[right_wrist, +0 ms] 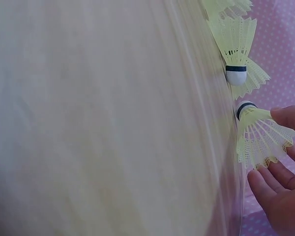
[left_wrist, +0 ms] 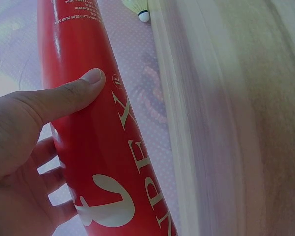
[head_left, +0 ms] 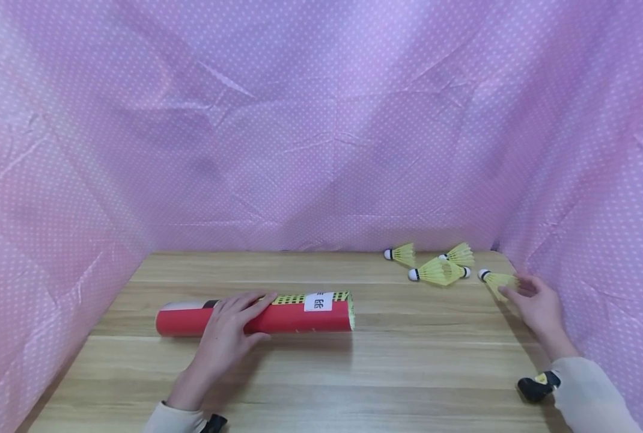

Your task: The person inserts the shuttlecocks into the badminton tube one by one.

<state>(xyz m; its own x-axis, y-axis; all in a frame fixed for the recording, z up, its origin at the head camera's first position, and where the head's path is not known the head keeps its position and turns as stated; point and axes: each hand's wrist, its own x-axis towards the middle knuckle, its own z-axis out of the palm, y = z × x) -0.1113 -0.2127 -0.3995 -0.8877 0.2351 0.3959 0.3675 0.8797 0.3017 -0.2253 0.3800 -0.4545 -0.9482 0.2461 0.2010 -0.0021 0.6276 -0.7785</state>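
Left hand (head_left: 228, 334): clamped on the red tube (head_left: 300, 322); in the left wrist view the thumb lies across the near face, fingers round the far side.
Right hand (head_left: 540, 308): clamped lightly on a yellow shuttlecock (head_left: 496, 281), thumb on one side of the skirt, fingers at the rim and behind. Cannot tell whether it bears the weight.
Held shuttlecock: right of the frame, by the table's far right corner; white cork with dark band points up and left, skirt toward the palm.
Tube: on its side, left of centre in the lower half of the frame, lengthwise left to right; yellow-green shows at the right end.
Tube markings: white label (head_left: 318, 301) with dark characters near the right end, yellow dark-checked strip (head_left: 291, 299) along the top; large pale lettering, "PEX" legible, in the left wrist view.
Other shuttlecocks (head_left: 431, 272): four, right of centre near the table's back edge; three bunched and overlapping, one a little apart at upper left of them.
Sleeves (head_left: 592, 394): pale, lower edge of the frame, a black device (head_left: 539, 386) at each wrist.
Table (head_left: 408, 373): light wood grain.
Backdrop (head_left: 321, 120): pink-violet cloth, white dots, creased, behind and both sides.
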